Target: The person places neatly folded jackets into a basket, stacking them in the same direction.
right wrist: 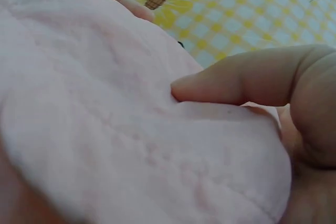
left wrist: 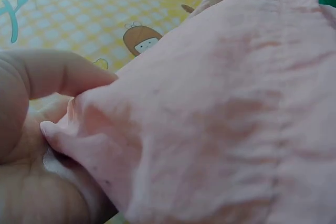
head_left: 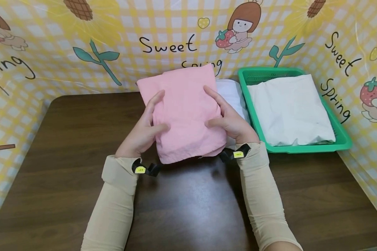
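We note both forearms clad in beige fabric: left sleeve (head_left: 113, 205), right sleeve (head_left: 262, 191). Surface plain, lightly wrinkled. Wrist ends: left cuff (head_left: 120, 174), right cuff (head_left: 254, 155), each broad, folded-looking band. Right sleeve ends in hem; bare arm (head_left: 284, 246) visible beyond. Wrist hardware: left black mount (head_left: 152, 169), right black mount (head_left: 227, 155), both angular. Left yellow label (head_left: 140, 169), right yellow label (head_left: 238, 154): small, dark marking on each too small for us to read. Left hand (head_left: 142, 127), right hand (head_left: 232, 122): bare.
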`<control>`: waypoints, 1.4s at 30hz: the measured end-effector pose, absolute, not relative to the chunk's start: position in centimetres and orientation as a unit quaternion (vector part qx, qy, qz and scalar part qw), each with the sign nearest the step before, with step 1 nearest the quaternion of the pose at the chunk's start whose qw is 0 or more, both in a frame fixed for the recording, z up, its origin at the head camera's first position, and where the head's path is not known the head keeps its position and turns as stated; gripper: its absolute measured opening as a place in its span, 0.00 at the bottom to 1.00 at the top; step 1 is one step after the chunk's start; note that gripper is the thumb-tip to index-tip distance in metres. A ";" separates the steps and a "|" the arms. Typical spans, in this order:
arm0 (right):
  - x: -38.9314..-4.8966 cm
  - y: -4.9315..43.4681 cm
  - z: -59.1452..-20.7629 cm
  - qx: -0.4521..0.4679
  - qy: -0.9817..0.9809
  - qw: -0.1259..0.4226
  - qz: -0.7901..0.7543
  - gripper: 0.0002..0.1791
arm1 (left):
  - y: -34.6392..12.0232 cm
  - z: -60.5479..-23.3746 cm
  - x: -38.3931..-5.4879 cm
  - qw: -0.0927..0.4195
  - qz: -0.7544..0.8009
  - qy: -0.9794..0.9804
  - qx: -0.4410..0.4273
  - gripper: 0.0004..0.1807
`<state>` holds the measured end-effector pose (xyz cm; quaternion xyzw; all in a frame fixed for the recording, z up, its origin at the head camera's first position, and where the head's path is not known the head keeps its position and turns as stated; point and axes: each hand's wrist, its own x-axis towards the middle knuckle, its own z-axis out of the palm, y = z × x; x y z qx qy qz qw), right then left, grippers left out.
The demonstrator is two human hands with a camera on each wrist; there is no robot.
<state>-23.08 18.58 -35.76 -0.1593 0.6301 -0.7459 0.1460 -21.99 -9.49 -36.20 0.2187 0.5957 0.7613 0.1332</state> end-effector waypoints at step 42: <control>-19.5 29.2 -29.4 -0.145 0.601 0.052 -0.784 0.48 | 1.8 -31.9 -23.0 0.173 0.751 0.566 0.291 0.53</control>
